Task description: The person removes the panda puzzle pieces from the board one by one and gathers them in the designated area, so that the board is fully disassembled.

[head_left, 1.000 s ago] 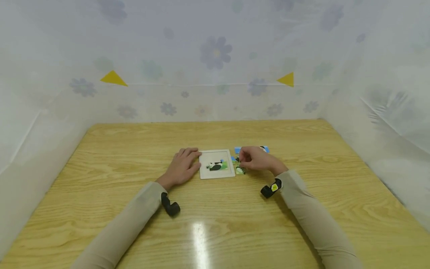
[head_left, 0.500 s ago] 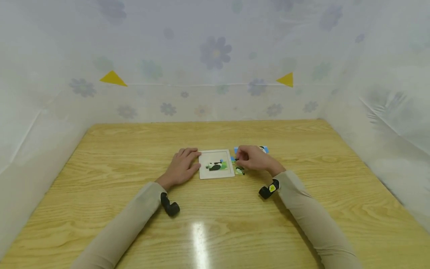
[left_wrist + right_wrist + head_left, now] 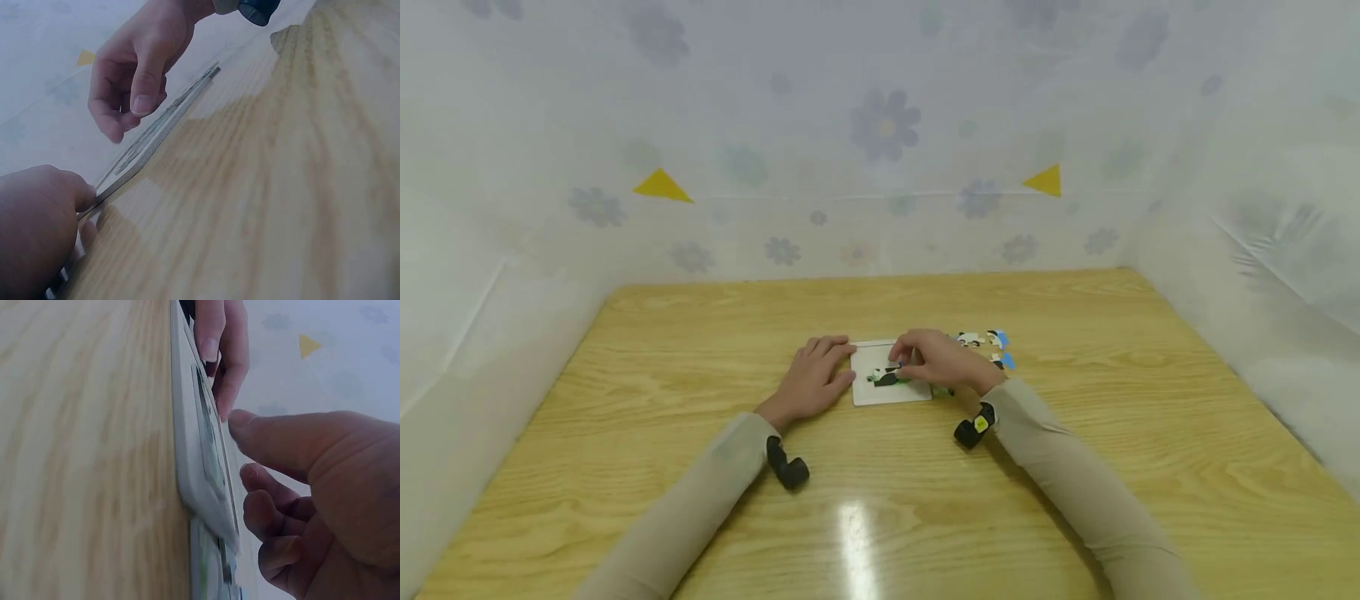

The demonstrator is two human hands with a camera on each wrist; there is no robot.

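A square white puzzle tray [image 3: 867,396] lies flat on the table, with joined panda puzzle pieces [image 3: 886,378] in its lower middle. My left hand [image 3: 811,379] rests at the tray's left edge, fingers extended; in the left wrist view its thumb [image 3: 84,190] touches the rim. Over the tray's right half hovers my right hand [image 3: 942,358], partly covering the joined pieces. The right wrist view shows a gap between its thumb [image 3: 269,437] and loosely bent fingers, and no piece is visible there.
Right of the tray lie loose puzzle pieces [image 3: 970,339], partly behind the right hand, including a blue-edged one [image 3: 1004,361]. Black wrist cameras [image 3: 787,467] sit on both cuffs. Pale flower-print sheeting [image 3: 880,225] with yellow triangles [image 3: 1043,181] encloses the wooden table [image 3: 737,542].
My right hand has moved left from the loose pieces to above the tray, uncovering more pieces on the right. The left hand stays at the tray edge. The head view has shifted slightly.
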